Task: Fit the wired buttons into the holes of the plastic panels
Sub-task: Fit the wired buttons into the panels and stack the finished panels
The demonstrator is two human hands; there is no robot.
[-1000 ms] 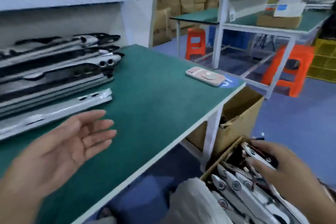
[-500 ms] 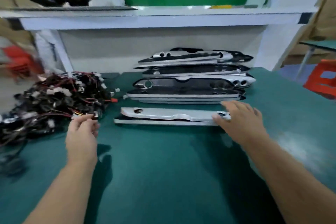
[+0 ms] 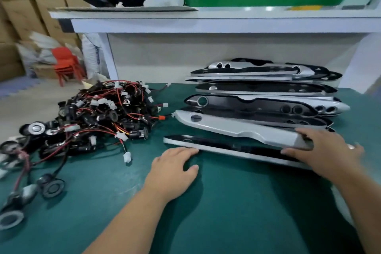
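Observation:
A silver plastic panel (image 3: 237,128) with a round hole near its left end lies slanted over a dark glossy panel (image 3: 226,147) at the front of the green table. My right hand (image 3: 327,150) grips the silver panel's right end, fingers on top and thumb below. My left hand (image 3: 173,169) rests flat on the table, its fingertips touching the dark panel's near edge toward the left end. A tangled pile of wired buttons (image 3: 99,115) with red and black leads sits to the left, apart from both hands.
More panels are stacked (image 3: 263,93) behind, against the white back wall under a shelf (image 3: 206,20). Loose black buttons (image 3: 51,187) lie at the table's left front. A red chair (image 3: 66,62) and cardboard boxes stand beyond the table's left edge.
My left hand moved from the button pile to the near panel's left end. My right hand has lifted the silver panel's right end, uncovering the dark panel beneath. The camera moved closer.

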